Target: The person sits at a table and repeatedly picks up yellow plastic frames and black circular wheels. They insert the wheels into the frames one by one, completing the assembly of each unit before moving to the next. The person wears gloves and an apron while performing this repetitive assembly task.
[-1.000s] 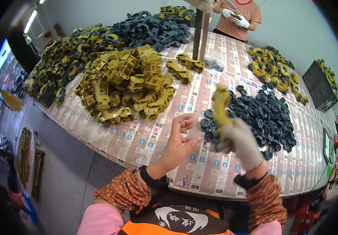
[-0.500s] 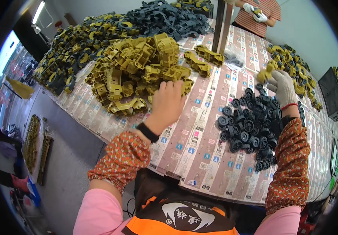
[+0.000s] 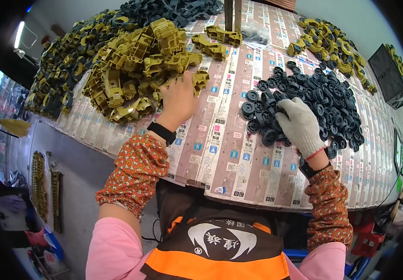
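Observation:
My bare left hand (image 3: 179, 99) rests at the near right edge of a heap of yellow plastic toy vehicle bodies (image 3: 117, 60). Its fingers are apart and touch the parts there; the fingertips are partly lost among them. My right hand (image 3: 300, 125), in a white knit glove, reaches down onto a pile of small dark plastic wheels (image 3: 334, 91). The gloved fingers are bent and spread against the wheels at the pile's near left side, with no wheel visibly gripped.
Yellow bodies with dark wheels (image 3: 329, 39) lie at the back right, beside a dark crate (image 3: 390, 74). A larger mixed heap (image 3: 59, 70) covers the far left. Dark grey parts (image 3: 168, 10) are piled behind. A post (image 3: 233, 16) rises from the paper-covered table (image 3: 224, 144).
My right hand has let go of a yellow body near the back right pile and come down onto the wheels. My left hand stays at the yellow heap. The head view has shifted.

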Action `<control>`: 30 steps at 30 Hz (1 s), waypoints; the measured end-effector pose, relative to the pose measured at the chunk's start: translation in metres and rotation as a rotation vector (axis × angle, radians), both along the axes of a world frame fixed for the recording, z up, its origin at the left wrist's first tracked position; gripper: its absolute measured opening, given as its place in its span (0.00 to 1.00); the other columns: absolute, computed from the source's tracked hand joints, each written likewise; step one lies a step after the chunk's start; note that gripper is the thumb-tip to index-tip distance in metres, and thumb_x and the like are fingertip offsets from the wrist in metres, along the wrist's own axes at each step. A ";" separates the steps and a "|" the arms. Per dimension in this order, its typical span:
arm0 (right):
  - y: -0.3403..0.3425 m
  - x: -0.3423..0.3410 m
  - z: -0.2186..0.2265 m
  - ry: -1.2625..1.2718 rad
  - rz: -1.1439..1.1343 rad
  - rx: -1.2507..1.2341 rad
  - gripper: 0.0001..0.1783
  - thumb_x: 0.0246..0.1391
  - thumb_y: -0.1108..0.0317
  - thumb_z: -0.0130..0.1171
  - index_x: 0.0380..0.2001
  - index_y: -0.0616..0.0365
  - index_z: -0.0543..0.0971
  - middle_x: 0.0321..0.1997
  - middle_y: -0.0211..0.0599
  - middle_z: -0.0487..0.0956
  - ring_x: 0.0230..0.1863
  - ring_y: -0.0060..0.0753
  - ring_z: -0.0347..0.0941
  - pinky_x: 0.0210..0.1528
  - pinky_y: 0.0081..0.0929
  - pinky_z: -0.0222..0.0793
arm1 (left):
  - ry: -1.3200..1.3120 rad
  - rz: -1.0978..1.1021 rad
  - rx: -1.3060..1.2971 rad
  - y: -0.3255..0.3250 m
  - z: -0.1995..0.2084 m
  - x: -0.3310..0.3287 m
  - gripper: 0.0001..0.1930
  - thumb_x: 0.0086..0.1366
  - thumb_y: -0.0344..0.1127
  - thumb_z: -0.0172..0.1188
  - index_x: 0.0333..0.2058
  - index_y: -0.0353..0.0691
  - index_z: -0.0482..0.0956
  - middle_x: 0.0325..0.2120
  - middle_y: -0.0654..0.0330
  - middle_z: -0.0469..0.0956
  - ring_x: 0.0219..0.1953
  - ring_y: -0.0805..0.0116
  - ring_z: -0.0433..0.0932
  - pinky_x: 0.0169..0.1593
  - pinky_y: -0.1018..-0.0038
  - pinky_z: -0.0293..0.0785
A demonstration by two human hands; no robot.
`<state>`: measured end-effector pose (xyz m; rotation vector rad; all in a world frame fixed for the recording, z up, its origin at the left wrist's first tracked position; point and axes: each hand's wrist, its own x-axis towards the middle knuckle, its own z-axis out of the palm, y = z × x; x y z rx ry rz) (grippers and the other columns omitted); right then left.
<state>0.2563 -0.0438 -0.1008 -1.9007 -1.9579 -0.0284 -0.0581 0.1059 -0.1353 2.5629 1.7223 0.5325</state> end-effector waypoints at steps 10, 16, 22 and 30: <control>0.013 -0.027 -0.006 -0.528 -0.041 0.000 0.07 0.52 0.70 0.65 0.36 0.52 0.85 0.45 0.40 0.82 0.47 0.43 0.82 0.45 0.41 0.80 | -0.414 -0.507 0.269 -0.071 0.033 0.009 0.31 0.59 0.23 0.65 0.62 0.48 0.72 0.49 0.57 0.81 0.50 0.53 0.78 0.55 0.56 0.67; 0.014 -0.025 -0.013 -0.457 -0.096 0.030 0.07 0.51 0.73 0.64 0.35 0.53 0.83 0.41 0.40 0.80 0.46 0.45 0.81 0.45 0.44 0.79 | 0.004 -1.092 0.402 -0.137 0.008 0.006 0.27 0.64 0.31 0.61 0.62 0.59 0.76 0.44 0.66 0.73 0.50 0.63 0.76 0.57 0.62 0.73; -0.048 -0.012 0.020 0.476 -0.069 0.019 0.06 0.62 0.70 0.60 0.39 0.60 0.80 0.36 0.42 0.82 0.37 0.39 0.80 0.40 0.35 0.76 | -0.071 -1.031 0.101 -0.148 -0.015 -0.018 0.31 0.60 0.25 0.62 0.63 0.57 0.76 0.58 0.57 0.73 0.69 0.52 0.70 0.71 0.57 0.70; -0.133 -0.023 -0.023 0.405 -0.090 -0.163 0.11 0.60 0.73 0.63 0.46 0.59 0.80 0.43 0.50 0.81 0.45 0.53 0.81 0.49 0.42 0.76 | -0.595 -0.350 -0.546 -0.150 -0.023 -0.009 0.36 0.70 0.40 0.68 0.71 0.41 0.63 0.58 0.48 0.75 0.55 0.57 0.76 0.58 0.63 0.75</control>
